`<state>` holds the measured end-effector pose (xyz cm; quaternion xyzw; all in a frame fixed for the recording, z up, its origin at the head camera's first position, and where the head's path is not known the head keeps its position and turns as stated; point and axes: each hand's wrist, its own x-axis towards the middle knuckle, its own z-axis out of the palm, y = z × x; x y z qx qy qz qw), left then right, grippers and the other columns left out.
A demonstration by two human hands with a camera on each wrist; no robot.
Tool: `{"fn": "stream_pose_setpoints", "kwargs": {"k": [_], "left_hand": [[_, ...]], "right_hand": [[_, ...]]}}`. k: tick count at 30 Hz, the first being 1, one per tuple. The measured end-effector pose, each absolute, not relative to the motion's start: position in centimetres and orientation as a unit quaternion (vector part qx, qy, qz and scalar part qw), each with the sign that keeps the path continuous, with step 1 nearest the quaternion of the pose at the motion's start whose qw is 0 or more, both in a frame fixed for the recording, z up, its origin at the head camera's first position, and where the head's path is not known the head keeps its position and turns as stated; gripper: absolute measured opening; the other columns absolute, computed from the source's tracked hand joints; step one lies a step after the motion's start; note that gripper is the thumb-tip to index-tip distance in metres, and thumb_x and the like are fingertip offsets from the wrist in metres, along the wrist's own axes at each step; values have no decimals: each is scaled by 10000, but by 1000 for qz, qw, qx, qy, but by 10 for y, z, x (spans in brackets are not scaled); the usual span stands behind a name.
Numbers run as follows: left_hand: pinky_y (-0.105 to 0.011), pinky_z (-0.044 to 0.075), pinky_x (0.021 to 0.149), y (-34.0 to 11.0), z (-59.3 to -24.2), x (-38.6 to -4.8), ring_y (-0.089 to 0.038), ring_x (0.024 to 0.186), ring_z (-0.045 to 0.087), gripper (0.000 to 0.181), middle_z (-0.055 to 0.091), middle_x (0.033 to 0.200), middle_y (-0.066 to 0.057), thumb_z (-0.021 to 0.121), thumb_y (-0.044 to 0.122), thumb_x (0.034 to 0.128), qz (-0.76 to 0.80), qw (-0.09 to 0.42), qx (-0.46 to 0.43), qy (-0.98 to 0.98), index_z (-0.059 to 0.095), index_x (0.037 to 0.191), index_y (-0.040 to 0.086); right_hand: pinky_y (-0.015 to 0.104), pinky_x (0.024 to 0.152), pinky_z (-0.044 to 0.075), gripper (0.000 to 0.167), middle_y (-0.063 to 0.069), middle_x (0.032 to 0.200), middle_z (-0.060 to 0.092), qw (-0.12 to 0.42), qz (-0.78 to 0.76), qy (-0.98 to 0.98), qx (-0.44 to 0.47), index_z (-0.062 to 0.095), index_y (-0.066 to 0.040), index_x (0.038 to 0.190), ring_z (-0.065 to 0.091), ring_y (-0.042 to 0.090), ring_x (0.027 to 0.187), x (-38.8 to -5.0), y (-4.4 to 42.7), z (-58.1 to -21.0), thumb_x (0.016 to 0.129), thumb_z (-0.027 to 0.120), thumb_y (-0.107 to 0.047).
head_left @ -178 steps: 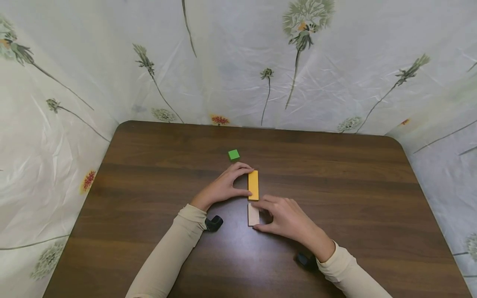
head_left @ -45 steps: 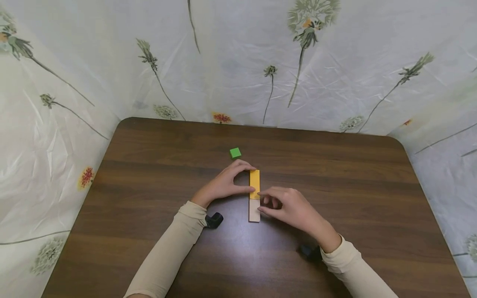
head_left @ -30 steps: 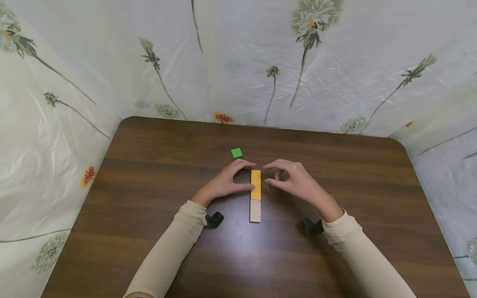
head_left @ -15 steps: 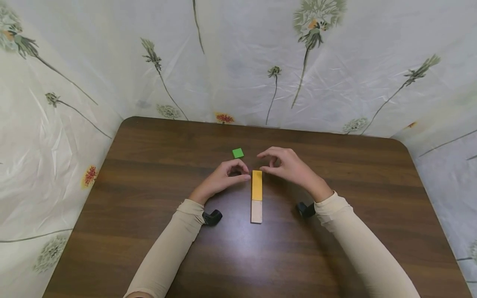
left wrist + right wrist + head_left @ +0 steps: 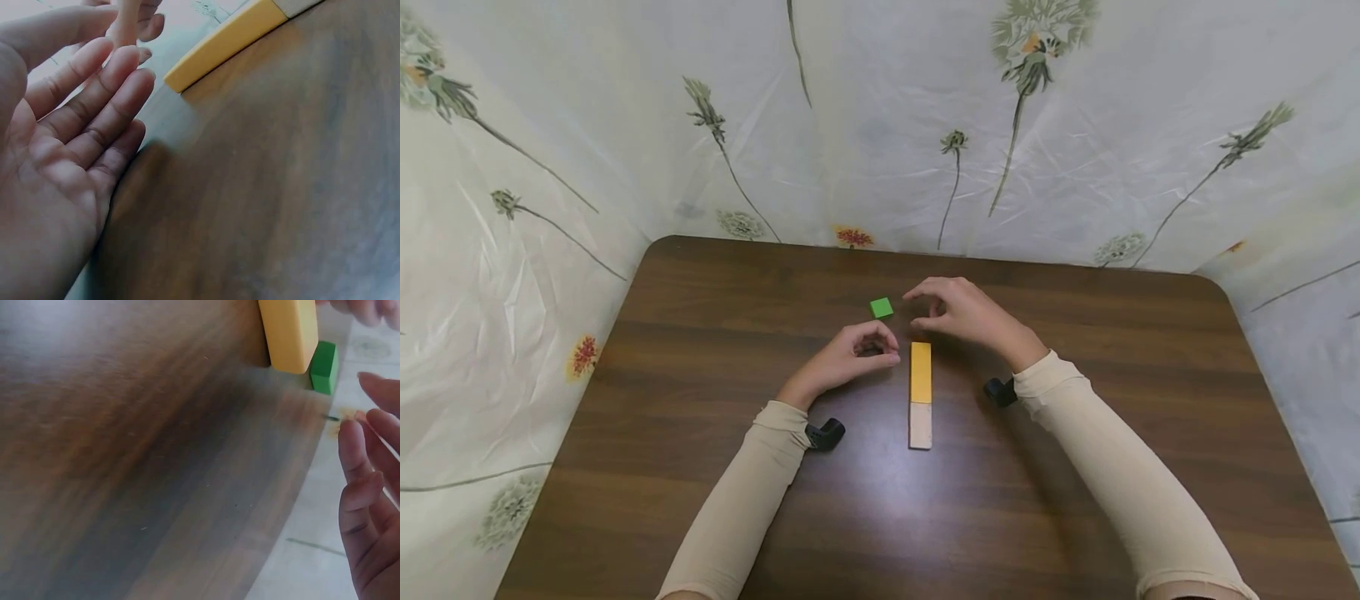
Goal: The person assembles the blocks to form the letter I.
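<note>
- Right hand (image 5: 973, 317) has moved farther over the table (image 5: 1150, 350) since 0.5 s ago, and I see it now just beside the green block (image 5: 882, 308).
- Left hand (image 5: 838, 362), which was touching the yellow block (image 5: 921, 372) 1.0 s ago, is now apart from it, near its far end.
- Yellow block lies flat on the table; its long axis points away from the person, toward the far table edge.
- Pale block (image 5: 920, 427) touches its near end, in the same line, so these 2 form 1 long bar.
- Green block, nearly square from above, lies beyond the yellow block and a little to the left.
- On my cameras, the left hand has loose, lightly bent fingers, with the thumb near their tips.
- Right hand keeps its thumb and forefinger curved, with a gap between the tips.
- Black device (image 5: 825, 435) sits at the left wrist; any label on it is too small for me to tell.
</note>
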<state>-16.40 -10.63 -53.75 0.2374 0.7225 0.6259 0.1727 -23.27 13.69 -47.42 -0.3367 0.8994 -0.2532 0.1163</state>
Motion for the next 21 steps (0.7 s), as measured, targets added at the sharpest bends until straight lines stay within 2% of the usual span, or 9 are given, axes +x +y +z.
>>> {"fn": "stream_pose_setpoints", "kwargs": {"k": [4, 12, 21], "left_hand": [[-351, 517, 982, -106, -538, -165, -186, 1035, 653, 165, 695, 1054, -110, 748, 70, 944, 627, 172, 253, 716, 672, 1085, 31], [-406, 523, 1012, -107, -537, -165, -243, 1012, 663, 309, 690, 1036, -132, 843, 62, 855, 624, 174, 264, 715, 661, 1100, 13], [-369, 514, 1019, -108, -539, -165, -228, 1013, 661, 321, 688, 1038, -118, 835, 55, 862, 627, 179, 271, 708, 653, 1117, -17]], "right_hand": [[311, 699, 509, 374, 54, 1239, 713, 125, -240, 898, -345, 715, -109, 1285, 625, 123, 763, -242, 128, -473, 936, 786, -226], [312, 707, 514, 357, 18, 1236, 722, 137, -232, 897, -349, 734, -138, 1262, 625, 133, 774, -255, 110, -471, 918, 803, -200], [320, 724, 551, 355, 34, 1261, 727, 156, -209, 896, -359, 740, -136, 1265, 658, 143, 807, -263, 97, -479, 918, 800, -185]]}}
